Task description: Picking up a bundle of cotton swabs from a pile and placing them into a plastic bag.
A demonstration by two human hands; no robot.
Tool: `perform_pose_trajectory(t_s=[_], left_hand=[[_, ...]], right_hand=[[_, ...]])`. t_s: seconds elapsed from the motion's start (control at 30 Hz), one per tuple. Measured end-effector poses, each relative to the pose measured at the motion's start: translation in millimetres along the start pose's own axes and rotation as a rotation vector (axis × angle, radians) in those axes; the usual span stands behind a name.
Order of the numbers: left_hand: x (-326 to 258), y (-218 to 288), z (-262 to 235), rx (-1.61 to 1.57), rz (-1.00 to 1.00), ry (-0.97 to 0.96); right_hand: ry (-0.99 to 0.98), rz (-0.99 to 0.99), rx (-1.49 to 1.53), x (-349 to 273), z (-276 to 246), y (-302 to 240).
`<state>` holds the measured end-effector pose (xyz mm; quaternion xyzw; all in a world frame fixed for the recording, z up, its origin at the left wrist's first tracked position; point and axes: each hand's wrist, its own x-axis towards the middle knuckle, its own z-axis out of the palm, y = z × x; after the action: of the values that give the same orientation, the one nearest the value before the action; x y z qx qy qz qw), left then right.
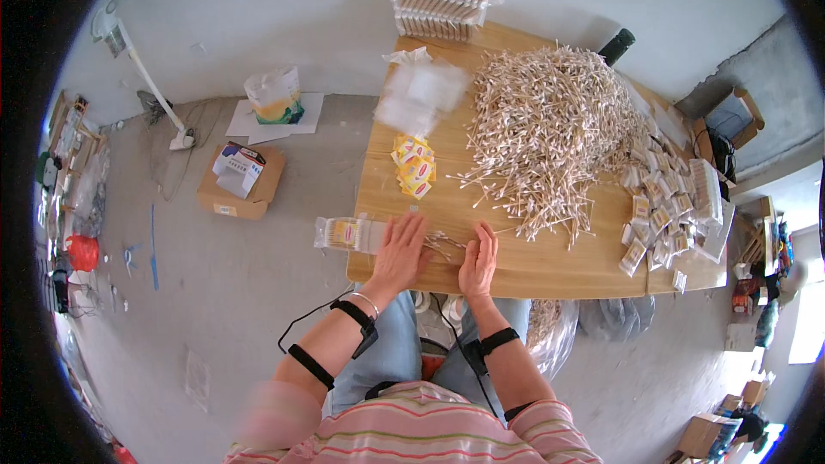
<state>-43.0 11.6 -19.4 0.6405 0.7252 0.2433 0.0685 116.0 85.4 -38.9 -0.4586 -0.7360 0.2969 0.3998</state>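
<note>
**A few thin, white-tipped cotton sticks (443, 246) lie between two hands**

The left hand (400, 251) is open, palm down, over the end of a clear plastic bag (368, 236) with a yellow label (345, 234) (sticks sit inside it too). The right hand (479, 263) is open, just beside the loose sticks, on the light brown wooden table (550, 279).

Pale wall (326, 17), grey flr (266, 309), lt-brn wd table (550, 273), bright window (808, 318) far R
</note>
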Motion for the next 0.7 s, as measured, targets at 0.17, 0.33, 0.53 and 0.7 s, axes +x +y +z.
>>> perform_pose_trajectory(t_s=[0.17, 0.33, 0.53, 0.7], left_hand=[[16, 18, 31, 0.226, 0.059, -0.088], [30, 22, 38, 0.102, -0.024, -0.016], [16, -1, 13, -0.085, 0.08, 0.011], [18, 3, 15, -0.106, 0.036, 0.078]], right_hand=[[0.039, 0.021, 0.013, 1, 4, -1], [0.08, -0.077, -0.187, -4, -2, 9], [-0.11, -0.103, -0.336, 9, -17, 0], [-0.108, -0.122, -0.282, 11, -16, 10]])
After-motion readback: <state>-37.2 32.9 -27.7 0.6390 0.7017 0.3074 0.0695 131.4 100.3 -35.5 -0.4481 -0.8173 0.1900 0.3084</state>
